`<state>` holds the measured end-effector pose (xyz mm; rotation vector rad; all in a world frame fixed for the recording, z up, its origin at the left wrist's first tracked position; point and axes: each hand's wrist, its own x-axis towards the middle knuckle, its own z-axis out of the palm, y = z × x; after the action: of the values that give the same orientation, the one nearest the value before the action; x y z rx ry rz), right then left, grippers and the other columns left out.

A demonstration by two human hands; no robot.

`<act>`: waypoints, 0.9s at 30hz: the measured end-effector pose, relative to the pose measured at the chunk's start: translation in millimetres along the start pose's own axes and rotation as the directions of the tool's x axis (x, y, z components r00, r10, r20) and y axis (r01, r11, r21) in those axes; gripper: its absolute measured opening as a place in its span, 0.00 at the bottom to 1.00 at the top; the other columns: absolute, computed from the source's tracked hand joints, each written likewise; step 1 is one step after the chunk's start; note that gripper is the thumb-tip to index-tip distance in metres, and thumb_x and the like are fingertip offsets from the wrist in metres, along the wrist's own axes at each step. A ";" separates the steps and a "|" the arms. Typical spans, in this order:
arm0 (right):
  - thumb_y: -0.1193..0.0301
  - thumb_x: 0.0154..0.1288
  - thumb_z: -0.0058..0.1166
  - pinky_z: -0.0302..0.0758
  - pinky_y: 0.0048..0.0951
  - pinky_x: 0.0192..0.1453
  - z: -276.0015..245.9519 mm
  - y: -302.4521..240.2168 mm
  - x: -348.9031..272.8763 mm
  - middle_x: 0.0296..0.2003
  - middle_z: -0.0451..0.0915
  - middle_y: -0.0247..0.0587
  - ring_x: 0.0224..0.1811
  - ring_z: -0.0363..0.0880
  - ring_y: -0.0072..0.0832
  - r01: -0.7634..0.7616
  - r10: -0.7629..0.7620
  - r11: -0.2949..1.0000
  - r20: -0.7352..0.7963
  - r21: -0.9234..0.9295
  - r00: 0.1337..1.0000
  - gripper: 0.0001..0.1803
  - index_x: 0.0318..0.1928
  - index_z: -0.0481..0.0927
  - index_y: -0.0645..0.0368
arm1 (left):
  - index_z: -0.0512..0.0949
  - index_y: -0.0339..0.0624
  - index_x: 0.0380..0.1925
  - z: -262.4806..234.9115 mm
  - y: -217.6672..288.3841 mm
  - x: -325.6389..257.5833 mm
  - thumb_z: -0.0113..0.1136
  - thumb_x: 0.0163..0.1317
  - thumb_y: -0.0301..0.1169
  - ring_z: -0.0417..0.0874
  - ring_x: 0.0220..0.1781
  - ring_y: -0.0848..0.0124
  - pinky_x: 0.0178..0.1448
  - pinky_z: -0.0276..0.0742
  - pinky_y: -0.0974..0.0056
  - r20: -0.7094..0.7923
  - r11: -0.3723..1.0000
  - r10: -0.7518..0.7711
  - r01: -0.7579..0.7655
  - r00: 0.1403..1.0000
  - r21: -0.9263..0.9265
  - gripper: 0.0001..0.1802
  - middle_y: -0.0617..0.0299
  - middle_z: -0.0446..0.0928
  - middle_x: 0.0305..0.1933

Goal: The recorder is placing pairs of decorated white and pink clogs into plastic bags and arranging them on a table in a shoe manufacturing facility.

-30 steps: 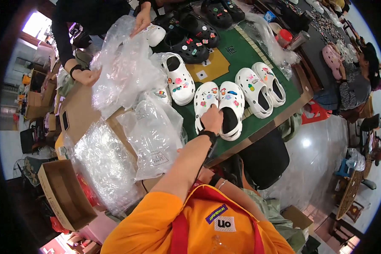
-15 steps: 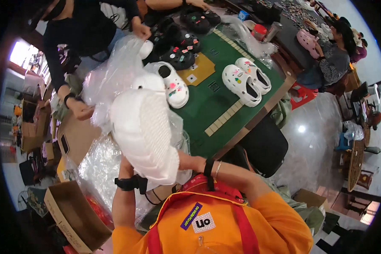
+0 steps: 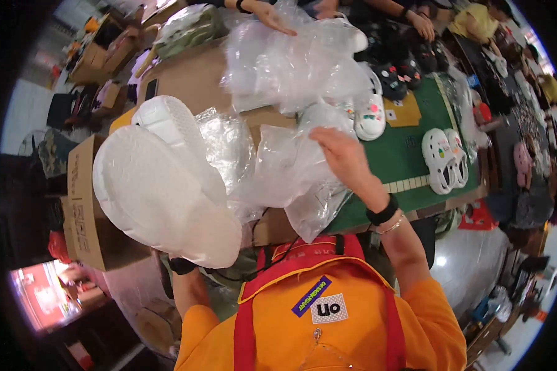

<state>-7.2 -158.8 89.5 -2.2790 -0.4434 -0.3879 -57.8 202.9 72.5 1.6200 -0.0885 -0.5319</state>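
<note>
A pair of white clogs [image 3: 161, 185], soles facing up, is held up at the left. My left forearm [image 3: 190, 287] reaches up to the clogs, which hide the left hand that supports them. Over a crumpled clear plastic bag [image 3: 291, 164] is my right hand [image 3: 345, 159], open, its fingers stretched to the left. Whether it touches the plastic I cannot tell. Another clear bag [image 3: 284, 65] lies farther back, beneath a co-worker's hand [image 3: 272, 15]. Near it rests a white clog with colourful charms [image 3: 370, 114].
A decorated pair of white clogs [image 3: 442, 161] sits on the green tabletop [image 3: 390, 164] at the right. Black clogs [image 3: 402, 77] are grouped at the back. An open cardboard box [image 3: 86, 210] stands at the left, and bubble wrap [image 3: 226, 142] covers part of the brown surface.
The white clogs have moved left, away from the green tabletop. My right hand has come off them and is over the plastic bag. The head view has shifted left.
</note>
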 end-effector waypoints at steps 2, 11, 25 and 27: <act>0.77 0.50 0.49 0.73 0.31 0.41 -15.3 -22.7 21.7 0.43 0.74 0.39 0.42 0.74 0.36 -0.084 0.081 0.996 -0.113 -0.018 0.990 0.15 0.42 0.75 0.58 | 0.72 0.35 0.43 -11.7 1.8 -5.3 0.55 0.52 0.29 0.74 0.39 0.76 0.44 0.70 0.70 0.012 0.999 -0.011 0.012 1.000 -0.032 0.17 0.63 0.75 0.40; 0.74 0.47 0.53 0.73 0.32 0.41 42.1 -27.0 29.2 0.52 0.66 0.40 0.43 0.73 0.40 -0.085 0.106 0.990 0.188 -0.114 0.976 0.26 0.51 0.67 0.58 | 0.72 0.35 0.44 -63.4 22.0 -19.5 0.55 0.52 0.29 0.73 0.40 0.76 0.44 0.70 0.70 0.128 0.985 -0.085 0.103 0.988 -0.138 0.18 0.63 0.75 0.41; 0.80 0.46 0.48 0.65 0.33 0.55 47.8 -19.4 -21.4 0.56 0.62 0.50 0.57 0.62 0.43 -0.050 -0.013 0.989 0.423 0.136 0.906 0.32 0.57 0.61 0.59 | 0.69 0.37 0.50 8.6 -21.9 52.5 0.48 0.54 0.18 0.71 0.48 0.75 0.53 0.66 0.70 0.304 0.988 -0.152 0.155 0.941 0.014 0.21 0.62 0.73 0.47; 0.80 0.45 0.46 0.69 0.34 0.50 49.1 -20.9 -30.5 0.51 0.66 0.49 0.50 0.68 0.42 -0.155 0.076 0.971 0.381 0.180 0.922 0.32 0.56 0.62 0.58 | 0.69 0.36 0.50 13.0 -44.2 52.4 0.46 0.55 0.18 0.71 0.48 0.74 0.53 0.66 0.69 0.262 0.989 -0.147 0.134 0.954 0.067 0.20 0.61 0.73 0.47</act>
<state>-36.6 -115.0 58.0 -2.1596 -0.5083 0.1525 -27.5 177.6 14.9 1.6018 -0.1883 -0.8628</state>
